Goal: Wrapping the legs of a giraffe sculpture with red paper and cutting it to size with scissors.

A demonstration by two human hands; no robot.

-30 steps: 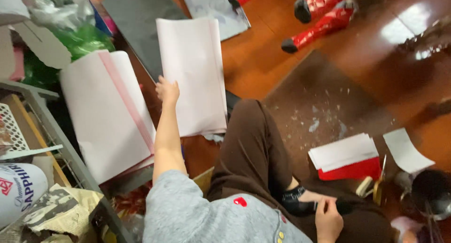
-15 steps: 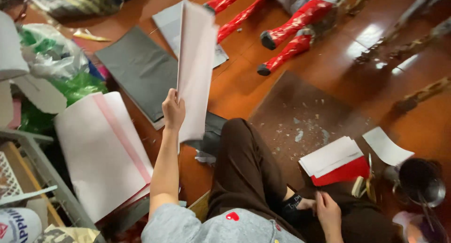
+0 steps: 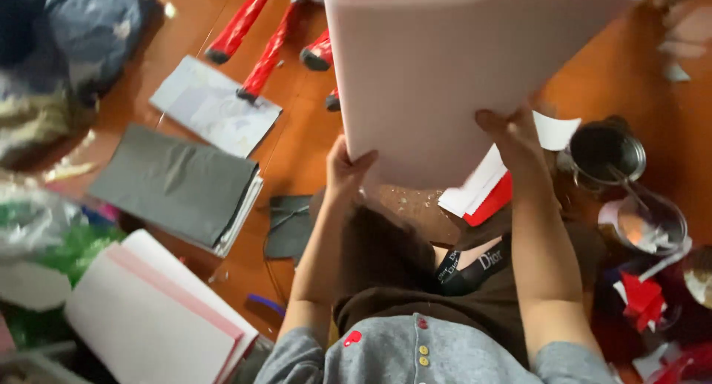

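A large pale pink sheet of paper (image 3: 452, 72) fills the upper middle of the head view, held up in front of me. My left hand (image 3: 347, 169) grips its lower left edge. My right hand (image 3: 512, 135) grips its lower right edge. I sit on a brown wooden floor (image 3: 297, 143), in dark brown trousers and a grey top. Under the sheet, by my right forearm, lies a small stack of white and red paper (image 3: 482, 195).
A grey paper stack (image 3: 174, 184) and a pale printed sheet (image 3: 215, 106) lie to the left. A thick white and pink paper pile (image 3: 148, 317) sits at bottom left. Red stool legs (image 3: 256, 35) stand at the top. A metal pot (image 3: 604, 150) and glass bowls (image 3: 645, 221) are right.
The pink sheet went from my left hand alone, edge-on to the left, to both hands, raised flat before me. My right hand came up from my lap. The view swung right.
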